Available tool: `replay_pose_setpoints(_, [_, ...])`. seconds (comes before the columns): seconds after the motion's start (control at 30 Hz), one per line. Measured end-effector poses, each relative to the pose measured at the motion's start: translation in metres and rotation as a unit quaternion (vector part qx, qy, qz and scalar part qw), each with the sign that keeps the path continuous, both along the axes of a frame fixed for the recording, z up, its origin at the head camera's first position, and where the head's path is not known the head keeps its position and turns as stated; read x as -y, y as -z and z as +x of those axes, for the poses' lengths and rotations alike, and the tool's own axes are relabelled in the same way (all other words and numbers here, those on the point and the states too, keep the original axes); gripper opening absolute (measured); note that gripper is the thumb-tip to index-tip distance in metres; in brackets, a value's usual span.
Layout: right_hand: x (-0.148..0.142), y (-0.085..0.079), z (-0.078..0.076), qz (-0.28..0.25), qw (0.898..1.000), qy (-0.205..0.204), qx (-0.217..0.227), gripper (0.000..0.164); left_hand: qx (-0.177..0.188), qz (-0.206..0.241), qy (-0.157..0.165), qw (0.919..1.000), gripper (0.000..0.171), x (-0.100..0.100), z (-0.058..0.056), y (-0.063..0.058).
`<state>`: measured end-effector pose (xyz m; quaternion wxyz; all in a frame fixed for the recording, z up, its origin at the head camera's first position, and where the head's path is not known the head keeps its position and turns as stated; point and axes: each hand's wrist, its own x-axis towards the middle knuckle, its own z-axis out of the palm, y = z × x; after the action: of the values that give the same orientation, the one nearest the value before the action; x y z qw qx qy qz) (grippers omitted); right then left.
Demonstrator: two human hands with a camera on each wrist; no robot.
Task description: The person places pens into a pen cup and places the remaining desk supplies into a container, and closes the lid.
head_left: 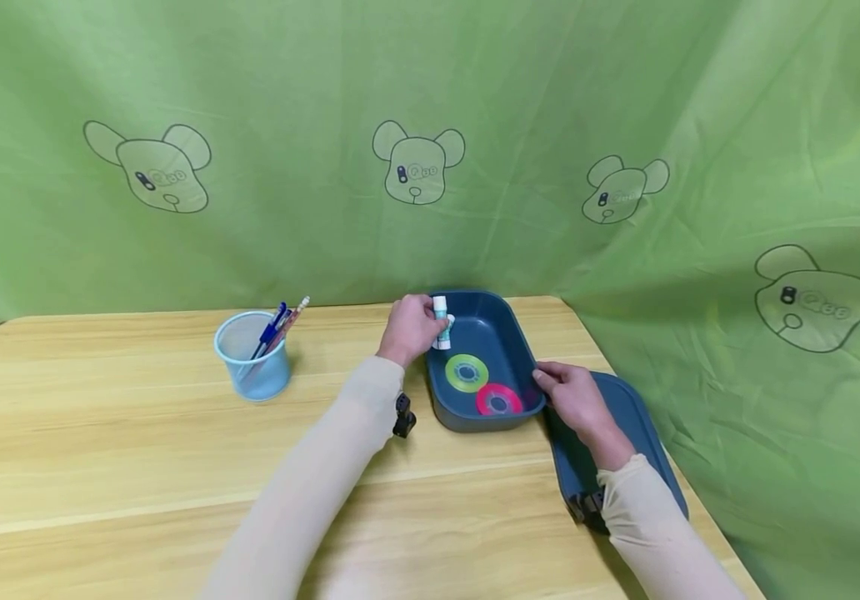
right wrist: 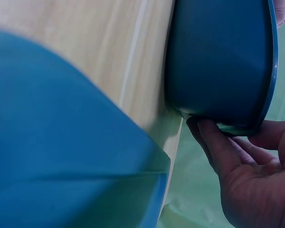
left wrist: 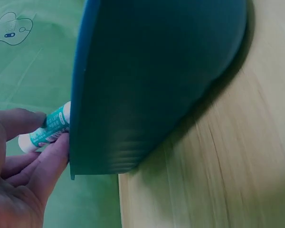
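My left hand (head_left: 411,327) pinches a white and teal glue stick (left wrist: 51,126) between thumb and fingers, at the left rim of a dark blue open box (head_left: 493,333). In the head view the stick stands about upright just inside that rim. Beside it shows another small white bit, too covered by the fingers to identify. On the box floor lie a yellow-green tape roll (head_left: 467,372) and a pink tape roll (head_left: 499,401). My right hand (head_left: 571,396) grips the box's near right corner, thumb at the rim and fingers against the outer wall.
Under my right forearm lies a dark blue lid (head_left: 625,408), close against the box. A light blue mesh cup (head_left: 261,379) with several pens and a pencil stands to the left on the wooden table (head_left: 100,450). Green cloth (head_left: 287,208) hangs behind and at the right.
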<state>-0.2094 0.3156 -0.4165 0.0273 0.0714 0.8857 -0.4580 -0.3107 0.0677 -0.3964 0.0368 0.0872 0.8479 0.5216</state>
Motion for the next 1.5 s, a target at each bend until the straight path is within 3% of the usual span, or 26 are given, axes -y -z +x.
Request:
replay_pose_setpoints(0.37, [0.001, 0.0, -0.001, -0.004, 1.0, 0.001, 0.001, 0.043, 0.018, -0.014, -0.032, 0.9992, 0.029, -0.004, 0.001, -0.005])
replay_pose_setpoints(1.07, [0.0, 0.004, -0.001, -0.005, 1.0, 0.001, -0.007, 0.043, -0.023, -0.121, -0.048, 0.9912, 0.019, -0.012, -0.004, -0.006])
replay_pose_setpoints(1.5, [0.001, 0.003, -0.001, -0.008, 1.0, 0.003, -0.003, 0.044, -0.035, -0.153, -0.053, 0.9861, 0.014, -0.013, -0.003, -0.006])
